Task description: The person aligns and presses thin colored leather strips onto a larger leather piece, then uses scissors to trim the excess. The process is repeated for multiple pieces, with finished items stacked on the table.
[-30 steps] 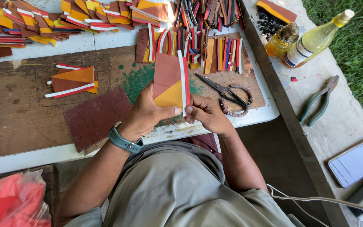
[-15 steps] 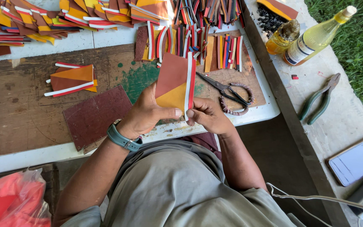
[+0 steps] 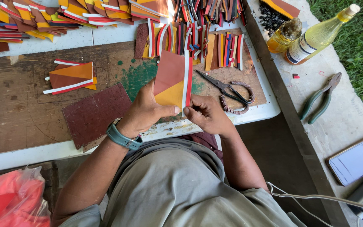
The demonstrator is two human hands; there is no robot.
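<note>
My left hand [image 3: 145, 110] grips a flat patchwork piece [image 3: 169, 78] of brown and yellow sections, thumb pressed on its lower edge. A white strip and a red strip [image 3: 188, 80] run along the piece's right side. My right hand [image 3: 208, 114] pinches the bottom end of those strips against the piece. Both hands hover over the near edge of the worn wooden board [image 3: 17, 113]. A teal watch [image 3: 122, 138] sits on my left wrist.
Scissors [image 3: 227, 89] lie just right of the hands. A dark red sheet [image 3: 93, 113] and a finished brown-yellow piece [image 3: 70, 77] lie left. Several coloured strips [image 3: 198, 38] are piled at the back. Two bottles [image 3: 311, 35], pliers [image 3: 322, 98], a phone [image 3: 356, 159] and a red bag [image 3: 11, 199] are around.
The piece and both hands have shifted slightly; my right hand has slid down the strips toward the piece's lower corner.
</note>
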